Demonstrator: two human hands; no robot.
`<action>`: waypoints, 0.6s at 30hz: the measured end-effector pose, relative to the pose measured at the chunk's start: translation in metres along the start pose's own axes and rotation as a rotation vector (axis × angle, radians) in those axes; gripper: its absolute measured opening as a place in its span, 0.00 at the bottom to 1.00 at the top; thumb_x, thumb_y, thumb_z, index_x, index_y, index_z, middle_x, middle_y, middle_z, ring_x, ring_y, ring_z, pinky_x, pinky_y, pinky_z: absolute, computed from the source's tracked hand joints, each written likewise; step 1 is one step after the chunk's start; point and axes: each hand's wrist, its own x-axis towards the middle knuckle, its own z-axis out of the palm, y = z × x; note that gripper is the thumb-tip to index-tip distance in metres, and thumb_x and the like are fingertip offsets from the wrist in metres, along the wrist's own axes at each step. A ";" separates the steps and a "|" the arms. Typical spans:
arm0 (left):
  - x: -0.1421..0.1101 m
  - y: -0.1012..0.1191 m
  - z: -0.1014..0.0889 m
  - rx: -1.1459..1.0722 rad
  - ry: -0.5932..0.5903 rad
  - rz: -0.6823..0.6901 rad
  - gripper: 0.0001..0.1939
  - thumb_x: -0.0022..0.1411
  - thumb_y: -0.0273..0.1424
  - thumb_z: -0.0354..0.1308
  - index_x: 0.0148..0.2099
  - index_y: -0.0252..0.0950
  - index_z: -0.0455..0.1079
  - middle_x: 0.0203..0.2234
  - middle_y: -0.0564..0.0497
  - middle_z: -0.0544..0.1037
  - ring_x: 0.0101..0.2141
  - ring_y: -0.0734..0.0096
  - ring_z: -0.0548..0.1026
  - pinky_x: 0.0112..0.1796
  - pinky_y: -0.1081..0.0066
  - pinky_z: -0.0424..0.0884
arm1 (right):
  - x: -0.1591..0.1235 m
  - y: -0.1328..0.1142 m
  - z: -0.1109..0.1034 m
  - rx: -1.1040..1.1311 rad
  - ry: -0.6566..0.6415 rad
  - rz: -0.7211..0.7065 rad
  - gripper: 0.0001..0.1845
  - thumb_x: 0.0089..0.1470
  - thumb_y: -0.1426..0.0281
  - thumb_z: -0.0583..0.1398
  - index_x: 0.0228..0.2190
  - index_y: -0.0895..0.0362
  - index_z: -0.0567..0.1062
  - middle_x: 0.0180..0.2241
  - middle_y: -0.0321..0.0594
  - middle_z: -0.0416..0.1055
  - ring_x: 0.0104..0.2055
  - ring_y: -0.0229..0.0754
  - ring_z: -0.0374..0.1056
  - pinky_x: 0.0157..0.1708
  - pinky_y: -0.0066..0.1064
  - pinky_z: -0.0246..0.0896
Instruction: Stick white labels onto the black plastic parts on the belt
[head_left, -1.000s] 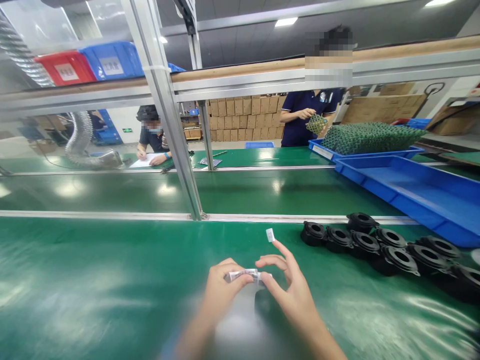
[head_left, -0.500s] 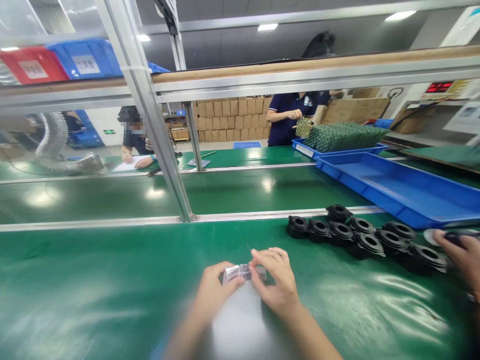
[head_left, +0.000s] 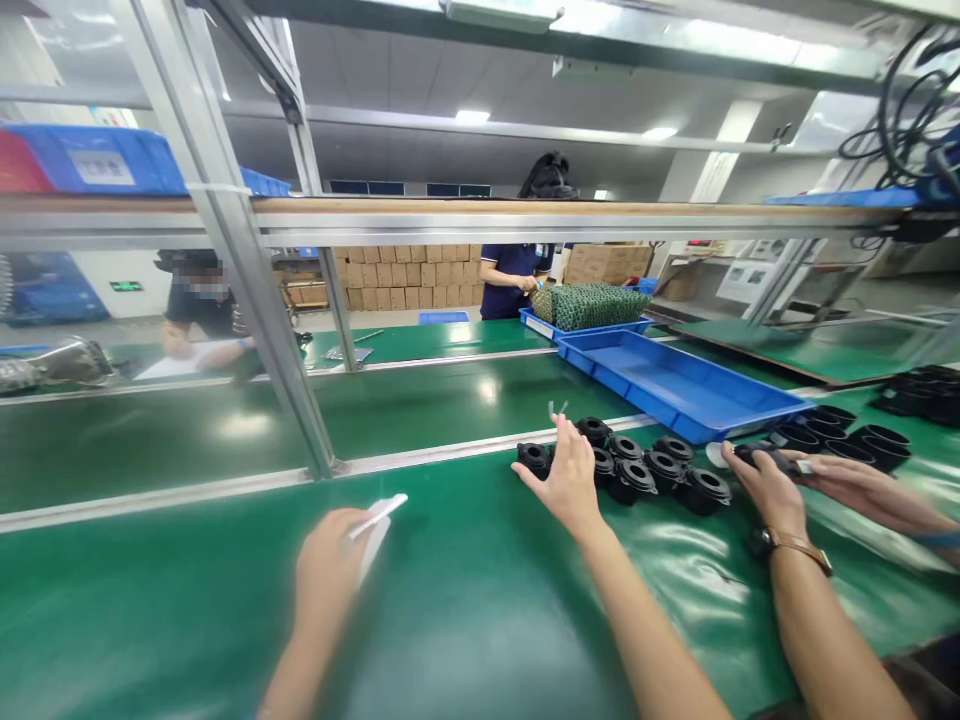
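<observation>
My left hand [head_left: 326, 570] is closed on a white strip of labels [head_left: 379, 517] and hovers low over the green belt [head_left: 465, 600]. My right hand [head_left: 566, 480] is stretched forward with fingers spread, right at the near end of a row of black ring-shaped parts [head_left: 645, 468]. Two tiny white labels [head_left: 558, 407] stick up from its fingertips. It touches or nearly touches the first black part [head_left: 534, 457].
At the right, a co-worker's hands [head_left: 772, 478], one with a wristwatch, hold a black part. A blue tray [head_left: 675, 380] lies behind the row, with more black parts [head_left: 862, 435] further right. A slanted metal post [head_left: 247, 290] stands left of centre. People work across the line.
My hands have come apart: the left moved left with the label strip, the right reached forward to the black parts. The view swung right, showing the co-worker's hands.
</observation>
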 end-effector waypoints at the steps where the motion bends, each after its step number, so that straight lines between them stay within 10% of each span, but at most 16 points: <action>1: 0.002 -0.005 0.002 0.049 -0.042 0.032 0.13 0.62 0.41 0.54 0.39 0.41 0.76 0.39 0.49 0.79 0.41 0.60 0.76 0.42 0.65 0.70 | 0.006 0.017 0.002 -0.030 -0.070 -0.014 0.55 0.52 0.56 0.69 0.67 0.59 0.46 0.63 0.60 0.55 0.64 0.72 0.48 0.59 0.68 0.39; 7: 0.010 -0.013 0.006 0.196 -0.093 0.104 0.13 0.62 0.37 0.51 0.37 0.40 0.76 0.35 0.47 0.80 0.37 0.57 0.77 0.40 0.62 0.69 | 0.009 0.048 0.014 -0.089 -0.397 -0.077 0.60 0.46 0.65 0.72 0.68 0.52 0.43 0.48 0.48 0.75 0.43 0.64 0.72 0.42 0.52 0.66; 14: 0.012 -0.016 0.001 0.328 -0.125 0.076 0.13 0.61 0.34 0.53 0.44 0.40 0.75 0.40 0.46 0.79 0.41 0.55 0.75 0.45 0.57 0.65 | -0.037 -0.047 0.025 0.068 -0.558 -0.109 0.73 0.41 0.69 0.76 0.67 0.45 0.30 0.51 0.37 0.73 0.43 0.55 0.70 0.48 0.46 0.63; 18: 0.008 -0.008 -0.001 0.337 -0.137 0.084 0.29 0.53 0.37 0.63 0.58 0.42 0.67 0.49 0.46 0.75 0.51 0.52 0.70 0.54 0.51 0.59 | -0.048 -0.086 0.033 0.208 -0.605 -0.136 0.77 0.36 0.72 0.78 0.67 0.42 0.29 0.52 0.37 0.72 0.48 0.54 0.69 0.55 0.50 0.58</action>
